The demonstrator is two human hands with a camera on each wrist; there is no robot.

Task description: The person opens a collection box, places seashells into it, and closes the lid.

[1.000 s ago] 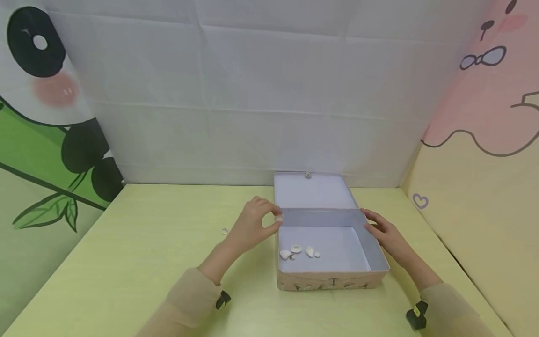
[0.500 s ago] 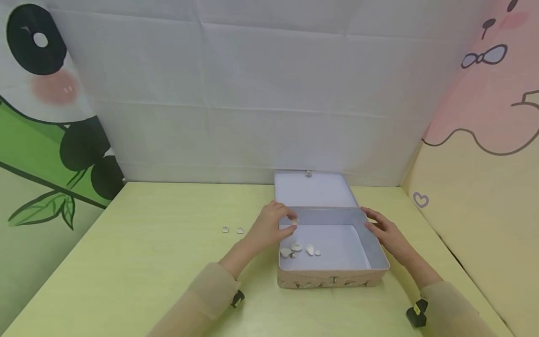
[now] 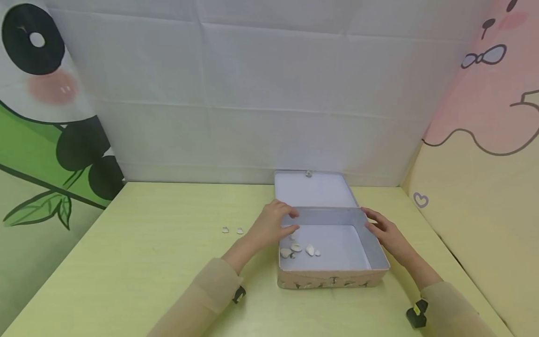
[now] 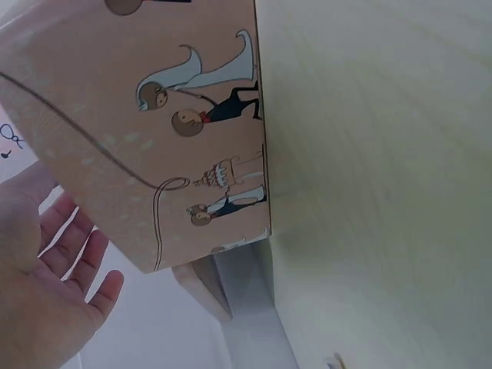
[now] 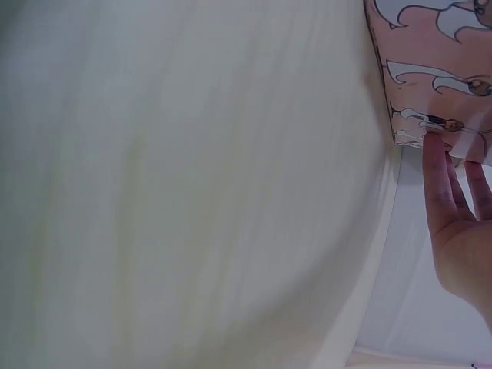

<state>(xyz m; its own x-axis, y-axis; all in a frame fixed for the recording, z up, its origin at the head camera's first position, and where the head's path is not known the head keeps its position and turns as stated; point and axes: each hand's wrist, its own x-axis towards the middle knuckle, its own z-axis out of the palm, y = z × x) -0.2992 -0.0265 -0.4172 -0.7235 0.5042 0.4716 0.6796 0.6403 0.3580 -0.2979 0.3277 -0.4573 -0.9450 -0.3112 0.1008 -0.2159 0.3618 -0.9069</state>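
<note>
An open pink box [image 3: 306, 279] with a pale lining stands on the table, its hinged lid [image 3: 313, 188] laid back. Over the box's left rim my left hand [image 3: 271, 225] hangs with thumb and fingers parted, holding nothing. Just below its fingertips a small white shell [image 3: 292, 237] lies inside the box. Other white shells, such as an oval one [image 3: 296, 247] and a pointed one [image 3: 310, 250], sit at the front left of its floor. My right hand [image 3: 389, 237] holds the right wall near the back corner, thumb over the rim and fingers [image 5: 437, 184] along the printed outer side.
Two small white shells, a left one [image 3: 225, 230] and a right one [image 3: 240, 230], lie on the yellow table [image 3: 160, 262] left of the box. A white cloth wall [image 3: 236, 140] closes off the back, with printed cartoon panels at both sides.
My left hand moved right over the box, and its fingers spread and let go of the small shell, which now lies inside. My right hand stayed on the box wall.
</note>
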